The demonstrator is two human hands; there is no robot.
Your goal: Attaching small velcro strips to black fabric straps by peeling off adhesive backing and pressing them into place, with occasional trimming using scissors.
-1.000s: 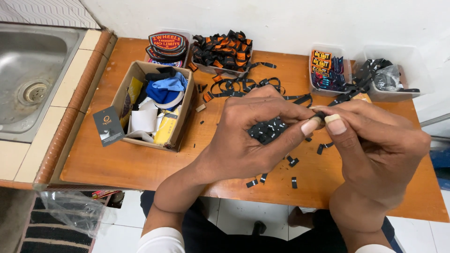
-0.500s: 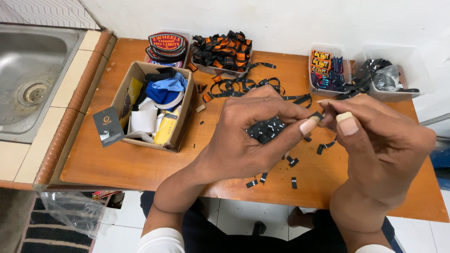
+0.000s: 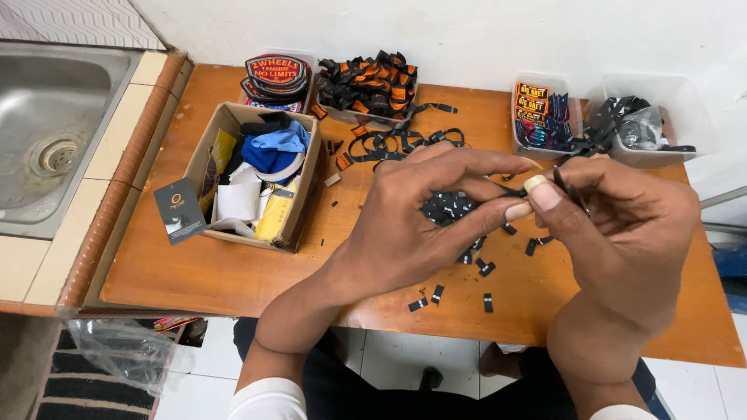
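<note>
Black woven label strip point(image 3: 562, 185), thin and dark, pinched between right thumb and forefinger above the middle of the table, slanted a little steeper than half a second ago. Wooden orange-brown tabletop point(image 3: 194, 272) unchanged beneath. Open cardboard box point(image 3: 233, 124) of blue cloth and white card scraps lying left as before. Left hand point(image 3: 412, 225) curled, fingertips pressed together around a small heap of black cut label pieces point(image 3: 447, 206), thumb tip meeting the right hand's thumb; same grip as earlier, barely shifted. Right hand point(image 3: 622, 233) clamped shut on the strip, raised slightly nearer the left than a second ago. Clear plastic tray point(image 3: 366, 82) of black-and-orange labels at the back edge, not moved. Loose black snippets point(image 3: 482, 268) scattered on the wood below the hands, in the same places.
</note>
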